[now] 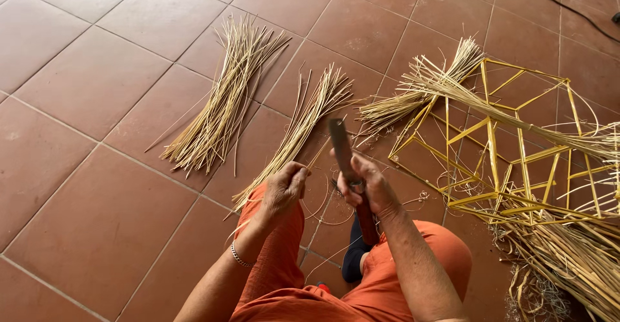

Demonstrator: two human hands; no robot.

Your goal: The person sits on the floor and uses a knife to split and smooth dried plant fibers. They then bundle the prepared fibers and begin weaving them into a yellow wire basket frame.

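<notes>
Two bare hands work over a floor of reddish-brown tiles (pixel 84 70), seen from above a seated person in orange trousers (pixel 303 290). The right hand (pixel 365 186) is clamped around the handle of a long dark knife (pixel 341 147), whose blade points away from the body and up over the floor. The left hand (pixel 284 186) is closed, its fingers (pixel 298 178) pinched together on a thin pale strip (pixel 316 160) that runs toward the knife blade; where strip and blade meet is too fine to make out. A thin bracelet (pixel 240 257) sits on the left wrist.

Just beyond the left hand lies a loose bundle of split bamboo strips (pixel 303 125), fanned out on the tiles. Farther left, apart from it, lies a second and larger bundle (pixel 223 99). A third bundle (pixel 420 93) lies to the right of the knife, its far end resting against a yellow frame of bamboo sticks (pixel 510 154) built in angular shapes. Curly shavings (pixel 555 251) and more strips pile beside the frame at the lower right. A black cable (pixel 568 9) crosses the top right corner.
</notes>
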